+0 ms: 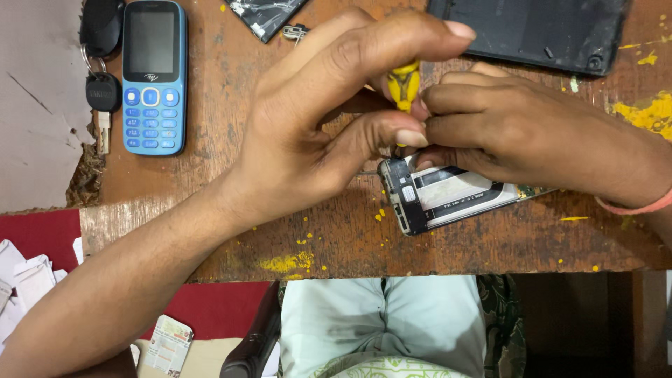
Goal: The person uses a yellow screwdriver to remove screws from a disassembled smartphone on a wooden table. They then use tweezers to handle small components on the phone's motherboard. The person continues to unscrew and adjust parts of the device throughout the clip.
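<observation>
**Two hands meet over an opened phone**

A worn brown wooden table (231,105) with yellow paint spots fills most of the frame. At the upper left lies a blue push-button phone (154,75) with a dark screen. Just left of it sits a black car key on a ring (103,91). At the top middle is a broken piece of black glass (266,15). At the upper right lies a flat black phone back cover (528,31). At the lower left, white paper slips (24,283) lie on red cloth.

In the middle right of the frame lies an opened smartphone with its back off (448,197). It is flat on the table, with a black frame and a white part inside. The hands hide its upper edge.

The left hand (315,133) is curled, with finger and thumb pinched on a small screwdriver with a yellow handle (404,85). The tool stands upright over the phone's top end. The right hand (511,129) is closed, fingers bent tight beside the tool and resting on the phone. Whether it grips the tool cannot be told.
</observation>
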